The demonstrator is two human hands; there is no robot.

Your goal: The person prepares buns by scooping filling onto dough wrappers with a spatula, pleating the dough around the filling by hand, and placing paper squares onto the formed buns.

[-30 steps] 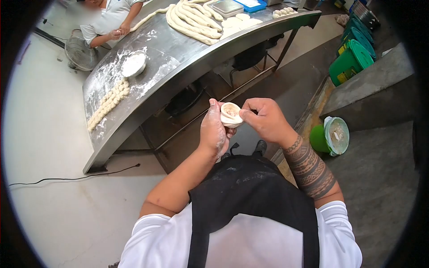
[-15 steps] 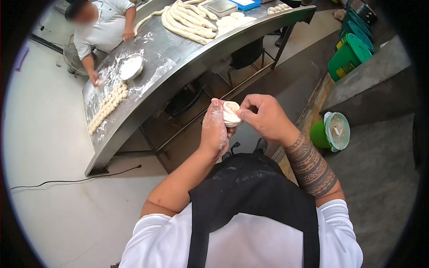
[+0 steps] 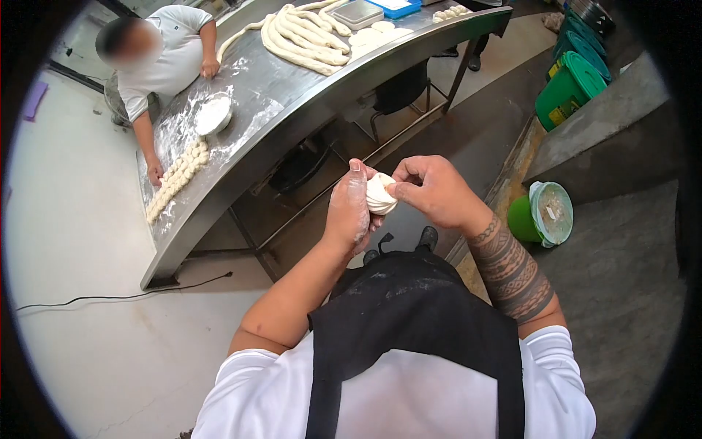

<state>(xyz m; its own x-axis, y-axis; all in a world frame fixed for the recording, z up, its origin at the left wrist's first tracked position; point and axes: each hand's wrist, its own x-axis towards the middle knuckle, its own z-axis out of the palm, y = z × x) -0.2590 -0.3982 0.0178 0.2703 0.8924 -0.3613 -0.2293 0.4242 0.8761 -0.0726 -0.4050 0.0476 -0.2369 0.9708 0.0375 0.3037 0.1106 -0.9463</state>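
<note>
A small white pleated dough bun (image 3: 380, 194) is held in front of my apron. My left hand (image 3: 352, 207), dusted with flour, cups it from the left and below, thumb up along its side. The thumb and forefinger of my right hand (image 3: 428, 189) pinch the dough's upper right edge. Folds run around the bun and gather near those fingertips; its top looks nearly closed. Part of the left fingers is hidden behind the bun.
Beyond my hands, a floured metal table (image 3: 252, 99) bears long dough ropes (image 3: 296, 36), a bowl of flour (image 3: 213, 114) and rows of dough pieces (image 3: 175, 179). A co-worker (image 3: 172, 51) stands behind it. Green-lidded buckets (image 3: 570, 91) and a lidded green bucket (image 3: 521, 219) are right.
The bun's open top, with filling visible before, has been drawn nearly closed. My hands have barely shifted. The co-worker's hand has moved down to the dough pieces.
</note>
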